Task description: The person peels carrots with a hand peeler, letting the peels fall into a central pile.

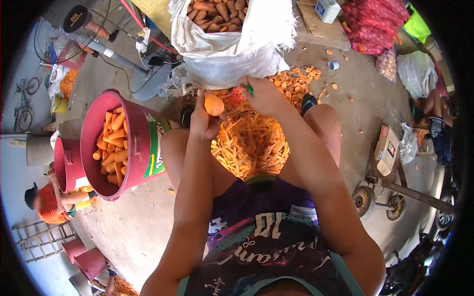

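Observation:
My left hand (201,117) is closed around a peeled carrot (214,105), its rounded orange end turned up toward me. To the right of it, my right hand (265,96) grips a small green-handled peeler (249,89); the fingers hide most of the tool, and it is apart from the carrot. Below both hands, between my knees, lies a heap of orange carrot peelings (252,140). Just beyond the hands stands a white woven sack (227,66), its top rolled open on unpeeled carrots (217,15).
At my left stands a red bucket (143,133) with peeled carrots (116,145) inside. Cut carrot ends (298,81) are scattered on the floor ahead. A fan (74,19) is at upper left, a cart (380,187) at right. Other people sit at both sides.

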Demonstrator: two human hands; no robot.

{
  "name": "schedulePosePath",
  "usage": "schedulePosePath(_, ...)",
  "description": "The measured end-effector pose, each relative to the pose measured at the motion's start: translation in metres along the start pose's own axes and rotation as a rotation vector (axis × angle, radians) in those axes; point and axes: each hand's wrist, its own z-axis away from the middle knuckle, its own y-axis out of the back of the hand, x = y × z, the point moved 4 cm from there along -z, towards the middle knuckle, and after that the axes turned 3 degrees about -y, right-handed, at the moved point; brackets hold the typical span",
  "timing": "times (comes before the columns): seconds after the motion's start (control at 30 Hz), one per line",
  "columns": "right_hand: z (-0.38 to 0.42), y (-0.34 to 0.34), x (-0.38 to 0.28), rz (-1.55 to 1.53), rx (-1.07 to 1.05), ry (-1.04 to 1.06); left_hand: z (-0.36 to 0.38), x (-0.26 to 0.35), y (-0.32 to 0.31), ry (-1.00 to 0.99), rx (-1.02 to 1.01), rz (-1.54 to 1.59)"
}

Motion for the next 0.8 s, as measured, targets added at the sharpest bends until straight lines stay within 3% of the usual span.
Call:
schedulePosePath(0.3,0.012,-0.031,-0.038,0.247,0.012,0.114,-0.007,-0.001,-0.01,-0.091,0.102,0.046)
schedulePosePath(0.43,0.013,-0.029,-0.048,0.287,0.004,0.039,-0.006,-0.005,-0.016,-0.089,0.166,-0.028)
schedulePosePath(0.8,-0.01,-0.036,0.0,0.281,0.023,-0.066,-0.01,-0.007,-0.013,0.035,0.127,-0.208)
